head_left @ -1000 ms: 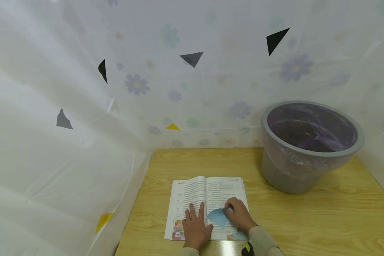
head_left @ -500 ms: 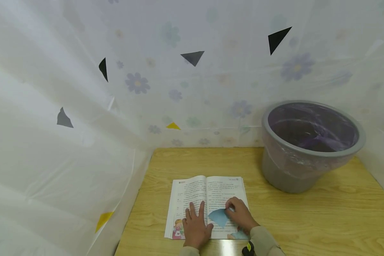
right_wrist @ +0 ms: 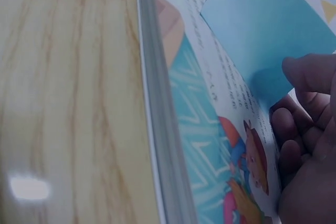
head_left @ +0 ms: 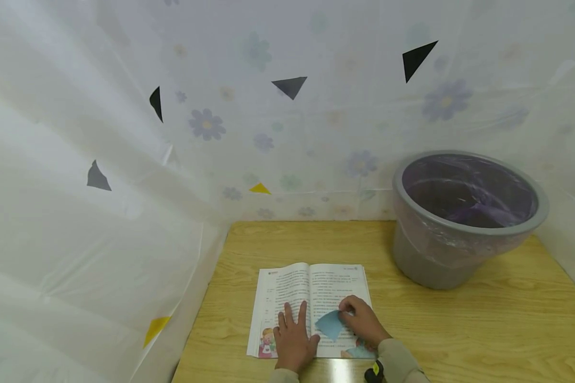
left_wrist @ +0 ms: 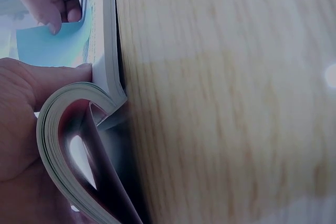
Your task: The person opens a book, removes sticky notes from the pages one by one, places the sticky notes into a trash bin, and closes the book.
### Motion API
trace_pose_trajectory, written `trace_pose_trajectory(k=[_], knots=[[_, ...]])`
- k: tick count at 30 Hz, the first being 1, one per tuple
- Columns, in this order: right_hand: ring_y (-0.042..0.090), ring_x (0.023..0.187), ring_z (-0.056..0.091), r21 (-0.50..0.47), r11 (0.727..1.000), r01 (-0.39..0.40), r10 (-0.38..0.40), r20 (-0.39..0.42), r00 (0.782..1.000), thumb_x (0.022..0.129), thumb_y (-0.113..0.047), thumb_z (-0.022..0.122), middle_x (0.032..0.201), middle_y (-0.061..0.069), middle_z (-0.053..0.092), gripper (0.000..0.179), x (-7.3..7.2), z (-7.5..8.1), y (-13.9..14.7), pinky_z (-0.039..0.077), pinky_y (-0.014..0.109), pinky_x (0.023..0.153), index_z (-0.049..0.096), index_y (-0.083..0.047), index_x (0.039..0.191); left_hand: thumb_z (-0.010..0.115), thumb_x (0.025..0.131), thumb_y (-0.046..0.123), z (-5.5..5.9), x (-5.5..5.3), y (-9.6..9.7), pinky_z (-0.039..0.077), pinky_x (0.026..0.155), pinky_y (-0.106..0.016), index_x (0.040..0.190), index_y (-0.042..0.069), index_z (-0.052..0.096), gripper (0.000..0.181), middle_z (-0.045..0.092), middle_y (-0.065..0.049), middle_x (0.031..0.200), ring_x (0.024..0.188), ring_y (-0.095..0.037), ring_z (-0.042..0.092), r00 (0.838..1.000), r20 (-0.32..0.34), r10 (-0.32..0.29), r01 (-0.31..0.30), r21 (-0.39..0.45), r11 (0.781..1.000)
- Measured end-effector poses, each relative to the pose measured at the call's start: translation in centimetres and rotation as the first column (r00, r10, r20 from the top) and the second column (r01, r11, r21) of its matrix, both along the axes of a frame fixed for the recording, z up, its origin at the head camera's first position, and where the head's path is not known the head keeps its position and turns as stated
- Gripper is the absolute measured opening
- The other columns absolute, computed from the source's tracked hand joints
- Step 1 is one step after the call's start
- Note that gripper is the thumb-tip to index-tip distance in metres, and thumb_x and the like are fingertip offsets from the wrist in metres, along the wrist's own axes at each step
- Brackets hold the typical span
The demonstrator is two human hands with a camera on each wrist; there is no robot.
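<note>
An open book lies on the wooden table, with printed text and small coloured drawings on its pages. My left hand rests on the left page with fingers spread and the thumb across the gutter; in the left wrist view the thumb lies by the curving pages. With thumb and forefinger, my right hand pinches a light-blue paper note, much like a sticky note, over the right page. In the right wrist view this blue note stands tilted up from the page, its corner between my fingers.
A grey bin with a clear plastic liner stands at the back right of the table. White flower-printed sheeting walls the back and left side, with black, grey and yellow patches on it.
My right hand has shifted slightly to the right with the blue note, which shows a bit farther from the gutter. My left hand stays where it was.
</note>
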State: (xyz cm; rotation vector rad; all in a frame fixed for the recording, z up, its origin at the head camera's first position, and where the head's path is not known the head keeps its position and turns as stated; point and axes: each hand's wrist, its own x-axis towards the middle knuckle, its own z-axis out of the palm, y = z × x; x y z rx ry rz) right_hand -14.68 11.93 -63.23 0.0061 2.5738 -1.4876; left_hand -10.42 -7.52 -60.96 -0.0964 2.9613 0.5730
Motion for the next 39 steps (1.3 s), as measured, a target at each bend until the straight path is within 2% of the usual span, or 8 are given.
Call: trace_pose_trajectory(k=[7,19,24,31,34,39], knots=[[0.011,0.093,0.055,-0.046,0.999,0.018,-0.014,0.076,0.997,0.091,-0.017,0.065,0.099,-0.005,0.062,0.005,0.1,0.1,0.2,0.045,0.030,0.085,0.061,-0.019,0.093,0.075,0.081,0.042,0.2,0.0,0.0,0.033,0.106,-0.068,0.152,0.025,0.037,0.082,0.029,-0.027,0.158,0.143,-0.050,0.034,1.000,-0.016,-0.002,0.002,0.002,1.000],[0.012,0.084,0.054,-0.111,0.994,0.023,-0.013,0.090,0.996,0.093,-0.016,0.065,0.095,-0.002,0.062,0.004,0.3,0.3,0.4,0.044,0.023,0.071,0.062,-0.016,0.096,0.075,0.081,0.042,-0.9,0.0,0.0,0.034,0.105,-0.069,0.151,0.025,0.037,0.082,0.030,-0.027,0.158,0.142,-0.050,0.035,0.998,-0.065,-0.007,0.006,-0.011,1.000],[0.013,0.079,0.053,-0.130,0.991,0.041,-0.028,0.098,0.995,0.093,-0.016,0.064,0.091,0.000,0.061,0.004,0.2,0.5,0.4,0.044,0.024,0.066,0.061,-0.013,0.095,0.074,0.082,0.042,-0.8,0.0,-0.1,0.033,0.106,-0.069,0.152,0.025,0.037,0.081,0.029,-0.026,0.158,0.143,-0.050,0.034,0.998,-0.059,-0.008,0.007,-0.007,1.000],[0.015,0.062,0.050,-0.182,0.981,0.064,-0.039,0.141,0.989,0.097,-0.028,0.062,0.080,0.001,0.052,0.020,0.1,0.4,0.7,0.043,0.028,0.049,0.054,-0.010,0.091,0.075,0.082,0.041,-0.1,0.0,-0.1,0.031,0.108,-0.069,0.152,0.024,0.038,0.081,0.028,-0.027,0.159,0.144,-0.050,0.032,1.000,-0.015,-0.003,0.003,0.016,1.000],[0.015,0.061,0.049,-0.170,0.984,0.047,-0.024,0.133,0.991,0.096,-0.028,0.063,0.078,0.001,0.050,0.021,0.1,0.4,0.8,0.042,0.027,0.048,0.054,-0.010,0.091,0.074,0.082,0.042,-0.2,0.0,0.0,0.031,0.108,-0.069,0.152,0.024,0.037,0.081,0.028,-0.026,0.159,0.144,-0.050,0.031,1.000,-0.007,-0.002,0.002,0.009,1.000],[0.014,0.063,0.050,-0.150,0.988,0.033,-0.016,0.107,0.994,0.095,-0.030,0.064,0.079,0.001,0.051,0.022,0.1,0.4,0.8,0.043,0.027,0.048,0.054,-0.010,0.090,0.074,0.082,0.042,-0.4,-0.1,-0.1,0.031,0.107,-0.068,0.152,0.024,0.037,0.081,0.028,-0.026,0.159,0.144,-0.050,0.032,1.000,-0.028,-0.007,0.007,0.008,1.000]])
